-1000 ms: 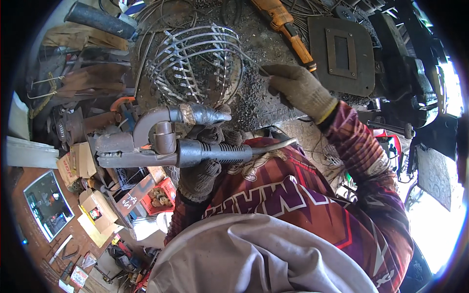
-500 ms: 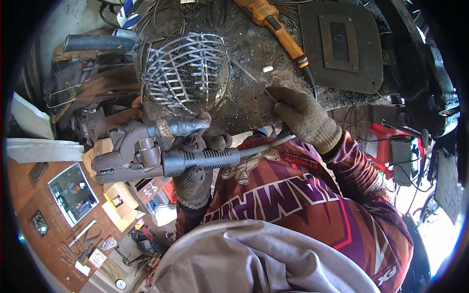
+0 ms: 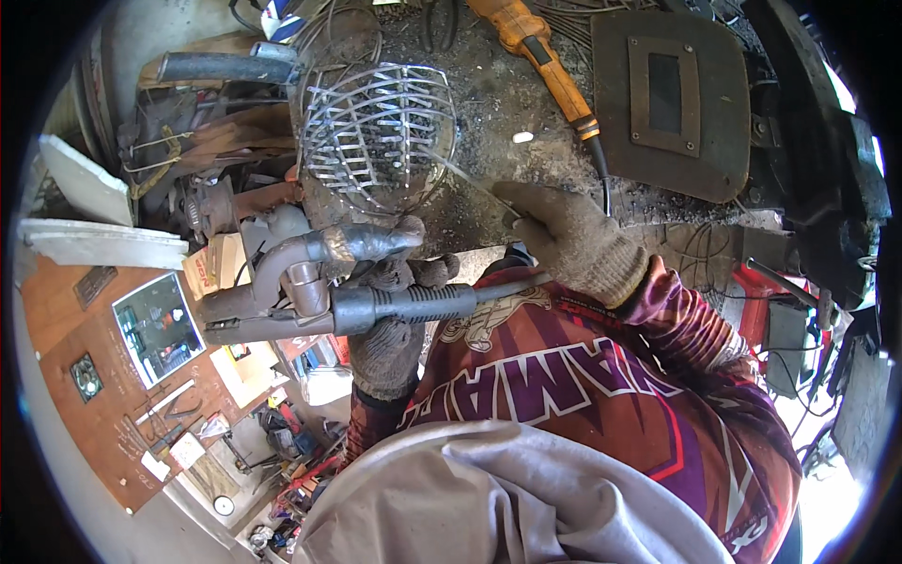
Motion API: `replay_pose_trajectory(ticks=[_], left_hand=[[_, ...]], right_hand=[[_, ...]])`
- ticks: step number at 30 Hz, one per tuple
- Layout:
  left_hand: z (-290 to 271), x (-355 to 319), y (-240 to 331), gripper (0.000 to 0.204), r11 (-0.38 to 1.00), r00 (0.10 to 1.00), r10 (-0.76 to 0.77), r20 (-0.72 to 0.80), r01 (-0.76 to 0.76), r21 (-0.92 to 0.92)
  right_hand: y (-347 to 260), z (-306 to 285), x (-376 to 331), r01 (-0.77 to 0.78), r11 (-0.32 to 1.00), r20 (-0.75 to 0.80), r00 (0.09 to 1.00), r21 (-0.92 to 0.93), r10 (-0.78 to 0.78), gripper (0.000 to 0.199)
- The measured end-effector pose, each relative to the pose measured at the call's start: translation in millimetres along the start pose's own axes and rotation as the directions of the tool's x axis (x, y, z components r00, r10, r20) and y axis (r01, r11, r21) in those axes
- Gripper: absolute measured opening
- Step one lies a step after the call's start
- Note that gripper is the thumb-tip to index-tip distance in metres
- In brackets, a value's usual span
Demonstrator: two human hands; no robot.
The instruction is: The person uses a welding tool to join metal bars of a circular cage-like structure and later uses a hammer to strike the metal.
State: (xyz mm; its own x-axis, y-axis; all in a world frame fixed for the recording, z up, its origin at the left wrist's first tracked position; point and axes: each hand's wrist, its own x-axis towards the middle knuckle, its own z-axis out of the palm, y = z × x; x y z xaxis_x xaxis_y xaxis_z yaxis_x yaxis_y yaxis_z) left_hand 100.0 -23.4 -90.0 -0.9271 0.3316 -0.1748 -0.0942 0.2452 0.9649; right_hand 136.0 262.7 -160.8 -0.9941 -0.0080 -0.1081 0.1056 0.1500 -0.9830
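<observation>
Left grip (image 3: 390, 315) wrapped around welding clamp (image 3: 329, 291); right grip (image 3: 568, 240) pinching thin rod (image 3: 470, 183) beside wire cage (image 3: 376, 132) on tabletop (image 3: 507, 103).

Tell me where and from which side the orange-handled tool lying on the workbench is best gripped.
Grip the orange-handled tool around the middle of its orange handle, coming down from above. It lies flat on the workbench, slanting from upper left to lower right, with gritty bare surface either side. Avoid the narrow black lower end, where a cable leaves toward the gloved right hand, and the dark welding mask beside it.
</observation>
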Motion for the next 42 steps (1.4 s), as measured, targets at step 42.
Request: replay_pose_trajectory(ticks=[42], left_hand=[[-283.0,42.8,-61.4,0.039,0.37,0.944,0.291,0.159,0.042,-0.928]], right_hand=[[-85.7,309.7,-1.9,0.025,0.951,-0.193,0.98,0.309,0.037,0.066]])
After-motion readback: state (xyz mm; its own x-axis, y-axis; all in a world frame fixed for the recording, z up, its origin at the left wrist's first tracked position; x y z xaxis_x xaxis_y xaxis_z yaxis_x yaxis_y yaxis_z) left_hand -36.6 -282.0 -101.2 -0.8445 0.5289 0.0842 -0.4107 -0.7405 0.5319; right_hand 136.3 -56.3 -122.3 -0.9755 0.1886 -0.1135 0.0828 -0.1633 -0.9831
